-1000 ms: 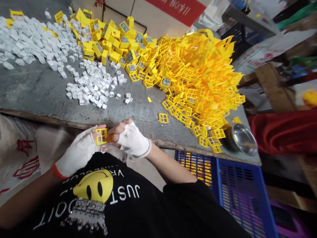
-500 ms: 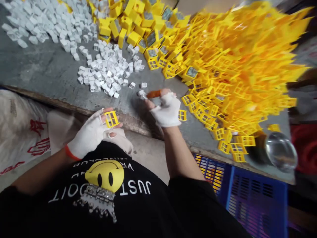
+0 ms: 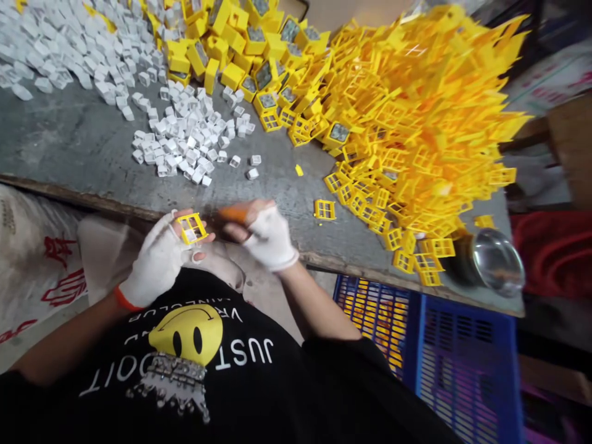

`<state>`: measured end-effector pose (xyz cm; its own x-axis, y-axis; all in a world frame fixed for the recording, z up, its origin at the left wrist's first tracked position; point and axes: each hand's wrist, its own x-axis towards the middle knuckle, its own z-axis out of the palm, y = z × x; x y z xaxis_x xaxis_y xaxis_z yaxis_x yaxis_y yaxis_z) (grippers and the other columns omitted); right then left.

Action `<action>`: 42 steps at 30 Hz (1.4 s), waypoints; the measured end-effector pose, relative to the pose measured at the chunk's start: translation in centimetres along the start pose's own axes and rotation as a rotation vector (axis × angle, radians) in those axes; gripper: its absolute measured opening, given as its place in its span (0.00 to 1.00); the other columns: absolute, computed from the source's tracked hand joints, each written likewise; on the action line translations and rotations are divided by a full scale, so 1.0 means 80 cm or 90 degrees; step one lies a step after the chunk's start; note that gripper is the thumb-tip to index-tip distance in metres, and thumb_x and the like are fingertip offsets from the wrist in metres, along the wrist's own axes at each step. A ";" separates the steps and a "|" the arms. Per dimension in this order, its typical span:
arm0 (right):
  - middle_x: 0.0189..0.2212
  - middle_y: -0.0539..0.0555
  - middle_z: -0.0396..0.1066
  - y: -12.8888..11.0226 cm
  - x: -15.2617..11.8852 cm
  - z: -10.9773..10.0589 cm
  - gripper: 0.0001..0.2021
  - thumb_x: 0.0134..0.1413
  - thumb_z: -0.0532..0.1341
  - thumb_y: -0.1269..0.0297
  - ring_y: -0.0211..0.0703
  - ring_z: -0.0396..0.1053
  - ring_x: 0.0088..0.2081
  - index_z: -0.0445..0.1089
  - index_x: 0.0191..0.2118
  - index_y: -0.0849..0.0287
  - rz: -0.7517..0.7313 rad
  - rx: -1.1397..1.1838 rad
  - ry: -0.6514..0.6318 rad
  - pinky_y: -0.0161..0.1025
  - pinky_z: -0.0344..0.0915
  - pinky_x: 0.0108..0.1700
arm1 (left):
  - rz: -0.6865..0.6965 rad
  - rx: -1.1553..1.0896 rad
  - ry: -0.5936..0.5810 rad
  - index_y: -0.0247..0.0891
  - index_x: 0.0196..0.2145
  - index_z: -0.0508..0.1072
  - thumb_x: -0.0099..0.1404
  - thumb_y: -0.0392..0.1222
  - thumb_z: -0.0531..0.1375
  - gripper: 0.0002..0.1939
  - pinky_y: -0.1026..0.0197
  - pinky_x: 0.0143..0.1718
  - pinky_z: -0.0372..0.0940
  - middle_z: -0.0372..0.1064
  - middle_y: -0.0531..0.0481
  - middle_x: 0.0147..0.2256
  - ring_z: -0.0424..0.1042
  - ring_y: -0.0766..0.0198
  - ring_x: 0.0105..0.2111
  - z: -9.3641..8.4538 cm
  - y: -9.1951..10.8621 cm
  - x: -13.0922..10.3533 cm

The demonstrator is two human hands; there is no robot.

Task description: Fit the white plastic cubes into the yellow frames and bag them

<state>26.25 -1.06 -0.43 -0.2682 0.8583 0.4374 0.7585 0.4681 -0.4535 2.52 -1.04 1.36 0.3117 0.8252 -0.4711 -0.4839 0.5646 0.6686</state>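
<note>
A small yellow plastic frame [image 3: 193, 229], divided like a window, is held by my left hand [image 3: 160, 256] in a white fingerless glove. Something whitish shows through one of its openings; I cannot tell whether it is a part or the glove. Close to its right is my right hand [image 3: 266, 234], gloved in the same way and smeared by motion, with an orange covering on one finger. Whether its fingers hold anything cannot be made out. Two loose white plastic pieces [image 3: 252, 174] lie above it on the grey table [image 3: 92, 142].
A heap of small white pieces [image 3: 185, 139] lies at the left, yellow blocks [image 3: 234, 46] behind it. Yellow frames [image 3: 393, 166] pile up at the right, with a single frame [image 3: 325, 209] apart. A clear bowl [image 3: 499, 262] stands by the table's right end, blue crates [image 3: 467, 364] below.
My right hand has moved from the loose white pieces down and left towards my left hand. My left hand still holds the yellow frame. The whole view has shifted slightly.
</note>
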 end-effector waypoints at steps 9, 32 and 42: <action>0.48 0.64 0.81 0.088 0.074 0.003 0.12 0.64 0.62 0.63 0.65 0.75 0.53 0.75 0.51 0.57 0.350 -0.283 -0.146 0.58 0.63 0.57 | -0.013 0.038 0.030 0.40 0.52 0.77 0.69 0.48 0.69 0.17 0.60 0.29 0.75 0.80 0.47 0.41 0.82 0.57 0.33 -0.001 0.001 0.005; 0.40 0.57 0.82 0.045 0.010 0.016 0.10 0.67 0.66 0.52 0.57 0.76 0.46 0.78 0.42 0.52 0.173 -0.104 -0.017 0.53 0.66 0.52 | -0.085 -0.006 0.005 0.38 0.52 0.80 0.74 0.47 0.64 0.14 0.61 0.30 0.73 0.81 0.42 0.42 0.80 0.58 0.34 -0.005 -0.006 0.005; 0.43 0.54 0.84 -0.029 0.011 0.025 0.17 0.70 0.63 0.42 0.50 0.77 0.42 0.77 0.40 0.50 -0.015 0.070 -0.005 0.51 0.66 0.50 | -0.110 -0.051 -0.096 0.37 0.49 0.78 0.70 0.43 0.69 0.12 0.62 0.30 0.73 0.78 0.43 0.45 0.77 0.60 0.37 0.001 -0.008 0.003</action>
<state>23.09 -0.98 -0.52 -0.2901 0.8483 0.4430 0.6824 0.5079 -0.5256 2.99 -1.22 0.84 0.5110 0.7135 -0.4793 -0.4742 0.6991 0.5352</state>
